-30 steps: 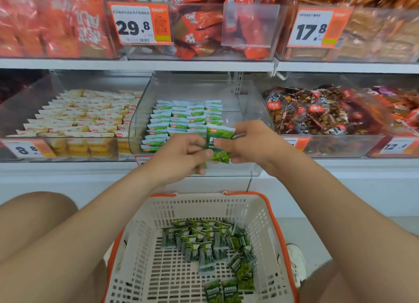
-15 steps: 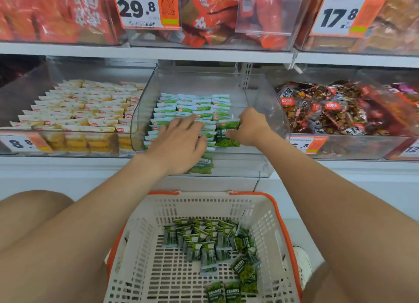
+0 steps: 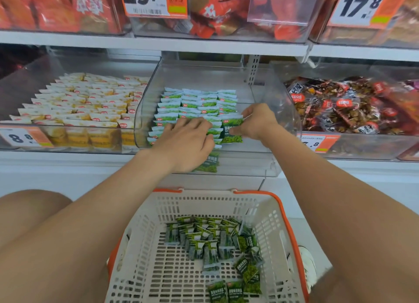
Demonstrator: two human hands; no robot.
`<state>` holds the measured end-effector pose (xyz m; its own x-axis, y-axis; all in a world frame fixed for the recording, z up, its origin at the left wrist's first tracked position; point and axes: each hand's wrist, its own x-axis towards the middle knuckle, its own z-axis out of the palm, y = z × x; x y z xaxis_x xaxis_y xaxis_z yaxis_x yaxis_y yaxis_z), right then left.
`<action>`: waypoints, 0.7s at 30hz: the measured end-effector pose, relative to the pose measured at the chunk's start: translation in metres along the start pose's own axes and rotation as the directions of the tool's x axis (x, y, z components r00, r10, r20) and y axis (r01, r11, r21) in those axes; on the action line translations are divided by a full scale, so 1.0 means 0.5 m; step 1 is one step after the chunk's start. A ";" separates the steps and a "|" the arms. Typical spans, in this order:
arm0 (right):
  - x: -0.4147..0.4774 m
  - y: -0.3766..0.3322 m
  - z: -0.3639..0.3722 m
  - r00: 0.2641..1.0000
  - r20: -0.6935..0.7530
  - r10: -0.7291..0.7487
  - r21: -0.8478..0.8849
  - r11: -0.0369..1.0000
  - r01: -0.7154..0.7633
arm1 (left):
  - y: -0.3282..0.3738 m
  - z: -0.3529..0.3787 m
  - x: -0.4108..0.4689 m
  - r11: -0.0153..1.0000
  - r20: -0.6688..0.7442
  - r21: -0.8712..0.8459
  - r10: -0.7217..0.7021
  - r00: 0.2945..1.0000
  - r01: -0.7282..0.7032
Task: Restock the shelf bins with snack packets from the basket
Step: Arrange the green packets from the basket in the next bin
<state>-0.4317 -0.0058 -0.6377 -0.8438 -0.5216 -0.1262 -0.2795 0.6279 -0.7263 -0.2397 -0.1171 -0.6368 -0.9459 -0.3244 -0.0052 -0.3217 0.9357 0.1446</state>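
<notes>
A clear shelf bin holds neat rows of green-and-white snack packets. My right hand pinches one green packet at the right end of the front rows. My left hand lies over the front rows with its fingers stretched out. Another green packet sticks out from under its palm, and the thumb is hidden. Below, the white basket with an orange rim holds several loose green packets.
A bin of yellow-and-white packets sits to the left and a bin of dark brown snacks to the right. The upper shelf carries red packs and price tags. My knees flank the basket.
Both hands moved from above the basket forward into the green bin. The right hand took one packet to the right end of the rows while the left hand spread over the front rows.
</notes>
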 end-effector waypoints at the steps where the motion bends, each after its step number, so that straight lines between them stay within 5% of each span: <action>1: -0.003 -0.001 0.002 1.000 0.006 -0.004 -0.032 0.999 0.004 | 0.000 0.000 0.000 1.000 0.002 0.001 0.004 1.000 -0.004; 8: -0.008 -0.027 0.016 0.995 -0.006 -0.103 -0.212 0.972 0.099 | -0.002 -0.003 0.006 1.000 0.048 -0.010 0.005 0.999 -0.005; 12: -0.009 -0.033 0.018 1.000 -0.007 -0.004 -0.276 0.961 0.001 | -0.004 -0.002 0.008 1.000 0.044 -0.020 0.014 0.999 -0.013; 19: -0.026 -0.030 0.013 0.959 0.231 0.166 -0.071 0.986 -0.154 | -0.007 0.004 0.003 1.000 -0.048 0.011 0.011 0.999 -0.011; 21: -0.039 -0.026 -0.002 0.951 0.274 0.141 -0.142 0.984 -0.105 | 0.000 0.001 -0.003 0.997 -0.133 0.076 0.013 0.991 -0.003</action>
<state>-0.4120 -0.0030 -0.6253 -0.7164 -0.5662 -0.4077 -0.2517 0.7547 -0.6059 -0.2381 -0.1165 -0.6373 -0.9362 -0.3275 0.1279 -0.3210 0.9446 0.0689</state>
